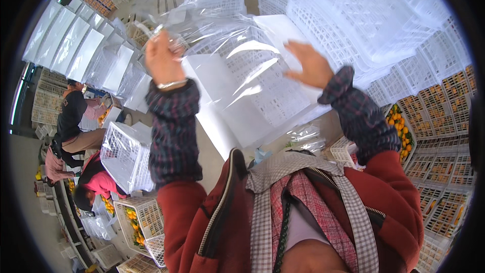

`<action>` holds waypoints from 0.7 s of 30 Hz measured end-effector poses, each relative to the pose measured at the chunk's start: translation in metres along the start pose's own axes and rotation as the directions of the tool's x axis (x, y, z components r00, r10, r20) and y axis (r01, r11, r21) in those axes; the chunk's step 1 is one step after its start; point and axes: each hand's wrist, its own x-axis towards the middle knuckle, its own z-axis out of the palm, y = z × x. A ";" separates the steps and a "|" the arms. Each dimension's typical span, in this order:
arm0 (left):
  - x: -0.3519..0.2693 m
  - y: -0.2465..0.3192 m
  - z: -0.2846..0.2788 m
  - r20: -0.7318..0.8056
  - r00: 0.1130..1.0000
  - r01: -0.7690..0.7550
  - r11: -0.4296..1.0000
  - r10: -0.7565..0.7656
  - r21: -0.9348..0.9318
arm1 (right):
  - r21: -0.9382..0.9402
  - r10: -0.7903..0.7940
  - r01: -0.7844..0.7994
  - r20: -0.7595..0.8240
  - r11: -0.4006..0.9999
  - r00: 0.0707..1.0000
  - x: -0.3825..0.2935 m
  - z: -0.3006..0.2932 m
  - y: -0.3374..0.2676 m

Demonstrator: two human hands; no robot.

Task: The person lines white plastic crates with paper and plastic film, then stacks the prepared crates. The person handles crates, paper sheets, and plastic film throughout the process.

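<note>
Before me sits a white plastic crate [280,100] with latticed walls, seen through clear plastic film. White sheets [212,79] line its sides and hang out over its edges. My left hand [163,58] is raised at the crate's far left corner, its fingers closed on a gathered part of the clear plastic film [246,51]. Motion blurs the film near those fingertips. Over the right side of the crate, my right hand [308,64] has its fingers spread and grips nothing. Whether it touches the film or the white sheet [282,28] beneath cannot be told.
Tall stacks of white crates [341,19] rise at the right. Orange citrus fills a crate [399,131] there and another crate [132,223] at lower left. Lined crates [79,41] stand at far left. Two people [72,110] work near a conveyor [68,223].
</note>
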 end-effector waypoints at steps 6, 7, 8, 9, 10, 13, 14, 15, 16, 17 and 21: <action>0.008 0.067 -0.057 -0.094 0.922 -0.326 0.883 0.376 0.336 | -0.199 0.111 -0.131 -0.108 0.971 0.988 -0.067 0.047 0.012; 0.010 0.076 -0.063 -0.114 0.949 -0.275 0.948 0.295 0.160 | -0.197 0.113 -0.139 -0.138 0.970 0.984 -0.068 0.050 0.013; 0.012 0.084 -0.068 -0.100 0.962 -0.250 0.967 0.254 0.054 | -0.220 0.122 -0.149 -0.131 0.964 0.984 -0.066 0.050 0.016; 0.013 0.088 -0.072 -0.106 0.960 -0.256 0.966 0.259 0.040 | -0.248 0.135 -0.159 -0.110 0.956 0.985 -0.062 0.047 0.018; 0.014 0.093 -0.077 -0.113 0.958 -0.261 0.965 0.263 0.028 | -0.278 0.195 -0.201 -0.052 0.939 0.979 -0.058 0.045 0.018; 0.014 0.100 -0.089 -0.119 0.956 -0.266 0.964 0.266 0.023 | -0.273 0.023 -0.080 -0.206 0.959 0.978 -0.053 0.031 0.011; 0.013 0.101 -0.093 -0.121 0.956 -0.267 0.963 0.268 0.024 | -0.259 0.026 -0.074 -0.185 0.963 0.982 -0.052 0.031 0.005; 0.013 0.101 -0.095 -0.127 0.954 -0.271 0.962 0.272 0.026 | -0.212 -0.063 0.014 -0.229 0.977 0.971 -0.052 0.033 -0.004; 0.012 0.101 -0.097 -0.135 0.952 -0.275 0.961 0.276 0.026 | -0.184 -0.087 0.059 -0.149 0.981 0.985 -0.053 0.038 -0.013; 0.010 0.101 -0.098 -0.142 0.949 -0.280 0.960 0.281 0.027 | -0.155 -0.128 0.115 -0.080 0.981 0.989 -0.054 0.045 -0.022; 0.003 0.101 -0.097 -0.134 0.957 -0.257 0.966 0.257 0.020 | -0.168 -0.075 0.121 0.257 0.978 0.963 -0.043 0.071 -0.035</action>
